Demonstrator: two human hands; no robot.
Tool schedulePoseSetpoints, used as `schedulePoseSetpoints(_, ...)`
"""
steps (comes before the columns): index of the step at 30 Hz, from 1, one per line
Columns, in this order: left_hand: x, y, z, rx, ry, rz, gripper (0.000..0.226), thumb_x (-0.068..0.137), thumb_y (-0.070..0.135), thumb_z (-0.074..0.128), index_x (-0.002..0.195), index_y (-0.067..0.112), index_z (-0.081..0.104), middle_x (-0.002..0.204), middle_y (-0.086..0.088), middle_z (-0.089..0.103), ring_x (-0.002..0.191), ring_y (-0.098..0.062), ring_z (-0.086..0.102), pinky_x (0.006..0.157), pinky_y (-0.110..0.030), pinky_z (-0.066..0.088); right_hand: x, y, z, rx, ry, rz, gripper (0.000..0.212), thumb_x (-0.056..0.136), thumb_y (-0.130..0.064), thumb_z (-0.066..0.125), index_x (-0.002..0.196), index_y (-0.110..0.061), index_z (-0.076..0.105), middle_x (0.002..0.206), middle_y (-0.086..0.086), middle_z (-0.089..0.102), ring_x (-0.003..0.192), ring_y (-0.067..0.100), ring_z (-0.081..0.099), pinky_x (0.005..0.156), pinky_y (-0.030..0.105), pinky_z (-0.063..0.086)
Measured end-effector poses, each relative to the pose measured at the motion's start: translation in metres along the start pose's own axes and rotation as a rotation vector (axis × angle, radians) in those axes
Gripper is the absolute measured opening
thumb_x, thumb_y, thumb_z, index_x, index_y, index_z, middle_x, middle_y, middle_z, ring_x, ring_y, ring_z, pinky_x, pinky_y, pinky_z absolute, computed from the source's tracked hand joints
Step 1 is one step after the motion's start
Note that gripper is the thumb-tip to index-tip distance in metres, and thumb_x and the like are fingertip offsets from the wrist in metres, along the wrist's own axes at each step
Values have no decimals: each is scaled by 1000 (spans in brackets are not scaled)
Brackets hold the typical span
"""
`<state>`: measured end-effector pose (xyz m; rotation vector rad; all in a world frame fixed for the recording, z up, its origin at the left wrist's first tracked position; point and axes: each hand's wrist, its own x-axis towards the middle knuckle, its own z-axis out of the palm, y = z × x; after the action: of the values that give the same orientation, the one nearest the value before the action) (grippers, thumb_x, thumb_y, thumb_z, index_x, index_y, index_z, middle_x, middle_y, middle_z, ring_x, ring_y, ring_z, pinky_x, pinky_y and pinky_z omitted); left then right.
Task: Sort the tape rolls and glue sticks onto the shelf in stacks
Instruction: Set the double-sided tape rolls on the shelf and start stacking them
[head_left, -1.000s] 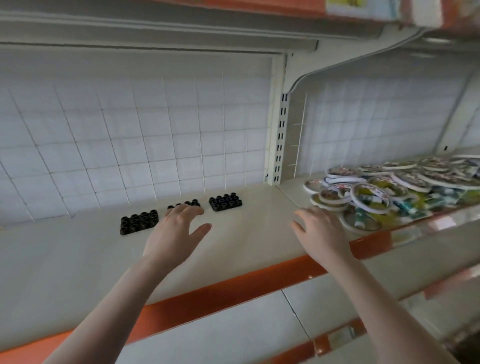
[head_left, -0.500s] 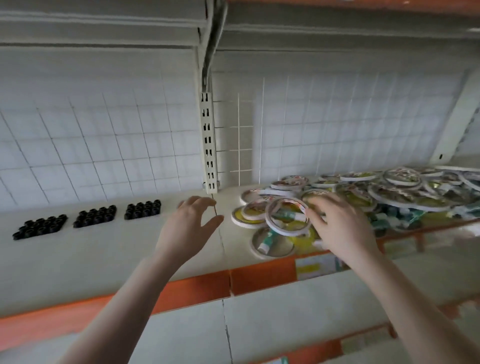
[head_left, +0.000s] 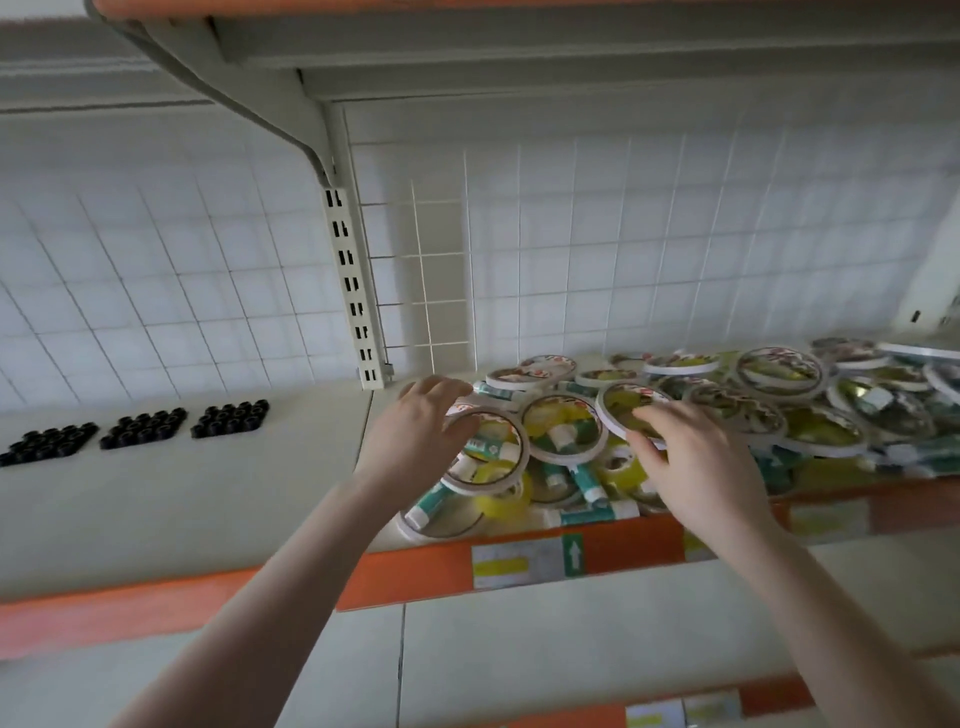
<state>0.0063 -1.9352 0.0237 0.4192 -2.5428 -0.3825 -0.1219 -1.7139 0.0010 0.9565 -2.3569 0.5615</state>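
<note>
**Shelf bay, both hands at the tape pile**

Cream shelving with orange front edges fills your view, backed by a white wire grid panel (head_left: 623, 249). On the right shelf (head_left: 613, 558) lies a loose heap of tape rolls (head_left: 779, 410), flat white-rimmed rings with printed labels, mixed with glue sticks (head_left: 582, 475) in teal and white. Nothing in the heap is stacked; rings overlap and tilt at odd angles, and the sticks lie crosswise under and between them. The heap runs from the slotted upright (head_left: 353, 291) to the right frame edge.

Your left hand (head_left: 415, 436) sits at the heap's left end, fingers curved over the near rim of a white tape ring (head_left: 496, 475) that is tipped up from the pile. Whether the thumb closes under it, you cannot tell; contact at the fingertips is plain. Your right hand (head_left: 696, 457) is spread, fingers loosely extended, fingertips on another tape ring (head_left: 631, 402) just right of centre. It holds nothing.

Left of the upright, the neighbouring shelf (head_left: 208, 499) carries three black clusters of small caps (head_left: 143, 427) in a row near the back panel, well apart from the heap. A price label strip (head_left: 524, 564) with a green arrow tag sits on the orange edge below your hands. A lower shelf (head_left: 571, 644) shows beneath your forearms.
</note>
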Motion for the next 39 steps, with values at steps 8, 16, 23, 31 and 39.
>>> schedulePoseSetpoints(8, 22, 1, 21, 68, -62, 54, 32, 96, 24, 46, 125, 17, 58, 126, 1, 59, 117, -17, 50, 92, -26, 37, 2, 26, 19, 26, 30, -104, 19, 72, -14, 79, 89, -7, 73, 75, 5, 70, 68, 23, 65, 61, 33, 52)
schedulePoseSetpoints(16, 30, -5, 20, 96, -41, 88, 25, 96, 22, 47, 109, 13, 67, 101, -5, 66, 96, -23, 56, 75, -25, 34, 4, 29, 29, 65, 81, -174, 19, 66, -6, 82, 83, -8, 73, 70, 3, 68, 63, 22, 64, 61, 33, 51)
schedulePoseSetpoints(23, 34, -6, 15, 24, -41, 70, 21, 93, 25, 54, 102, 14, 69, 96, -2, 64, 90, -17, 55, 76, -26, 41, 10, 26, 30, 103, 107, -151, 22, 70, -3, 79, 91, -5, 73, 76, 6, 70, 69, 26, 66, 64, 37, 53)
schedulePoseSetpoints(31, 33, -11, 6, 1, 89, 109, 17, 89, 26, 60, 95, 15, 71, 90, 2, 66, 85, -17, 56, 69, -26, 39, 20, 12, 27, 166, 138, -206, 24, 69, -2, 79, 92, -6, 73, 79, 6, 70, 72, 26, 67, 72, 42, 54)
schedulePoseSetpoints(39, 12, -29, -8, 24, 170, 81, 11, 86, 24, 65, 91, 18, 72, 85, 3, 67, 84, -20, 57, 72, -31, 45, 32, -6, 37, 203, 123, -213, 24, 69, -2, 79, 92, -7, 74, 84, 7, 72, 78, 29, 68, 77, 45, 53)
